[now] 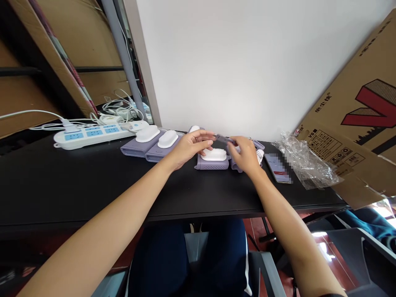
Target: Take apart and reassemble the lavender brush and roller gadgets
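Note:
My right hand (243,153) grips a small, flat purple plastic piece (224,139), blurred and raised above the table. My left hand (194,144) is open, its fingers stretched toward that piece and no object visible in them. Just below and between both hands, a white-bristled brush (214,155) rests bristles up on a purple perforated case (213,165). Beneath my right hand are more purple parts (236,165), partly hidden by it. To the left stand two purple cases (135,148) topped with smooth white ovals (168,139); another white top (194,128) shows behind my left hand.
A white power strip (80,140) with cables lies at the back left of the black table (93,185). On the right are a phone (277,168), crumpled clear plastic (309,161) and a large cardboard box (349,123). A white wall (229,66) stands behind.

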Motion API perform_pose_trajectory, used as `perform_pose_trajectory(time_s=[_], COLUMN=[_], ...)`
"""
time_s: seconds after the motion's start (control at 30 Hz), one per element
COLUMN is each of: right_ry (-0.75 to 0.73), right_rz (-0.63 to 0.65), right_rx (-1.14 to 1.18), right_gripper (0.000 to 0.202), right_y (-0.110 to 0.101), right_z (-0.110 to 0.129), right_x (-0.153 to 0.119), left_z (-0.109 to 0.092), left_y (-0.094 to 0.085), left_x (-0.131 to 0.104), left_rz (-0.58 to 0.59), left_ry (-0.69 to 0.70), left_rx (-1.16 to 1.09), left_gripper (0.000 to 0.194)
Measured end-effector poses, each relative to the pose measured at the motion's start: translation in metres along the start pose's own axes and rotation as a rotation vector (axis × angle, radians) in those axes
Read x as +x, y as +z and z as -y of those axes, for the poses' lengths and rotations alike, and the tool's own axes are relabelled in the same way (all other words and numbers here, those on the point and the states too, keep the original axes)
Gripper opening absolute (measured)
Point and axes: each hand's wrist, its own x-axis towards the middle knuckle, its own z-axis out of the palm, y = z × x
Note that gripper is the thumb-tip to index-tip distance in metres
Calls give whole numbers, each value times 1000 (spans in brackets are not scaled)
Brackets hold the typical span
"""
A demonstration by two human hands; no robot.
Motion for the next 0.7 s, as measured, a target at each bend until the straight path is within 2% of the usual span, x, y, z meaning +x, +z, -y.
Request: perform_pose_trajectory(time_s=[0.07,0.13,0.23,0.3,0.4,0.53,0.7], right_ry=[146,332,580,681,748,768,769], right_rz=[-87,-144,-73,20,110,178,136], right_rx=[-39,-132,-274,-325,-349,-354,-294], right_gripper=[24,23,25,27,31,36,41], right_y=[-12,-24,-37,-40,-39,-38,-39], right_z=[-21,-41,-63,-69,-70,-65,-61], right_x=[3,4,2,1,0,1,1], left_z=[3,7,12,13,12,12,13], left_y=[-3,-4,-2,0,2,3,3], left_x=[1,2,0,-2,-4,-4,-3], left_rz=[-37,-17,106,187,235,219,192], left_ry=[33,65,99,80,40,50,60], left_rx=[204,422,664,763,809,824,831], left_gripper=[48,45,50,59,66,62,58])
